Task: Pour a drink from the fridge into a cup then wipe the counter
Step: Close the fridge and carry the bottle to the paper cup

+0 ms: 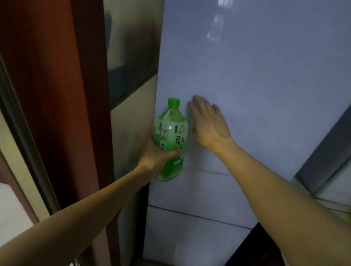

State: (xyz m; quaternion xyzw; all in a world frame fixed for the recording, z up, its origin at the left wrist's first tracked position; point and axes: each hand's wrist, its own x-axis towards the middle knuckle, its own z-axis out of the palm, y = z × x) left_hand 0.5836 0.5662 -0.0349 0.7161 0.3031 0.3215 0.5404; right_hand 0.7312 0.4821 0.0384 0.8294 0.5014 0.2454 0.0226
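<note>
A green plastic drink bottle [171, 136] with a green cap and a printed label stands upright in the air in front of the fridge. My left hand [156, 156] grips it around its lower half. The tall white fridge door [252, 87] fills the middle of the view and looks closed. My right hand [208, 121] lies flat against the door near its left edge, fingers straight. No cup is in view.
A dark red-brown door frame [52, 75] runs along the left, with tiled wall [134, 62] between it and the fridge. A counter edge [338, 195] with something yellow-green and blurred sits at the right. Two lower fridge drawers [191, 233] show below.
</note>
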